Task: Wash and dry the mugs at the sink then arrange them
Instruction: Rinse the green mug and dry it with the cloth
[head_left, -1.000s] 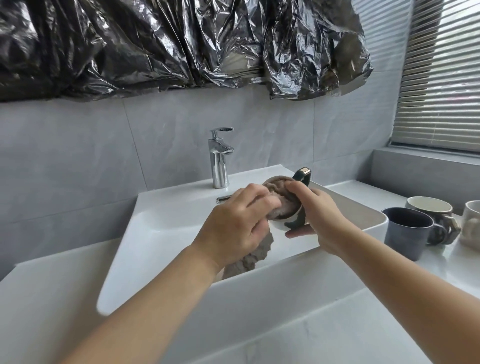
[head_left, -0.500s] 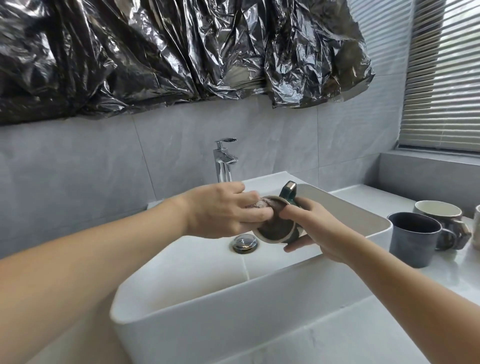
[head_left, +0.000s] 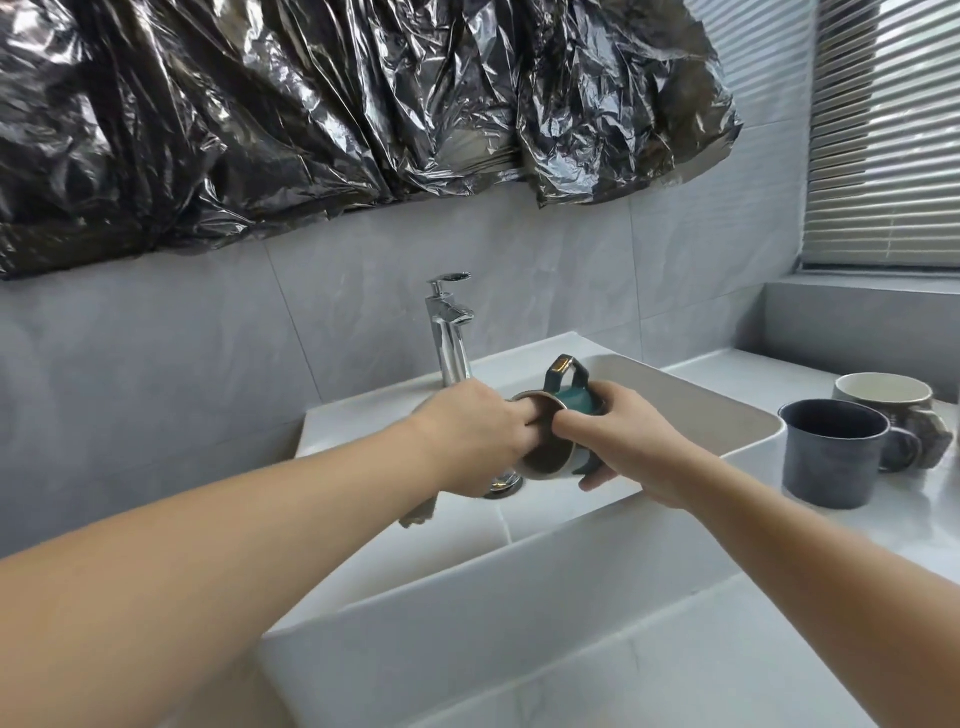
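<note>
Gripping glossy teal mug (head_left: 571, 405), perhaps cloth (head_left: 418, 514) beneath

The mug (head_left: 569, 402) held over the sink (head_left: 675, 410) is dark teal outside with a gold patch on its handle (the inside looks brownish-grey), and the sink itself is plain white. A chrome tap (head_left: 449, 332) shines silver. On the pale grey-white counter (head_left: 779, 535) stand a dark slate-blue mug (head_left: 831, 452) and a cream mug (head_left: 883, 397) with a mottled grey-brown handle. The wall tiles (head_left: 182, 338) are soft grey, faintly marbled; the crinkled plastic sheet (head_left: 311, 104) above is glossy black with silvery highlights.
</note>
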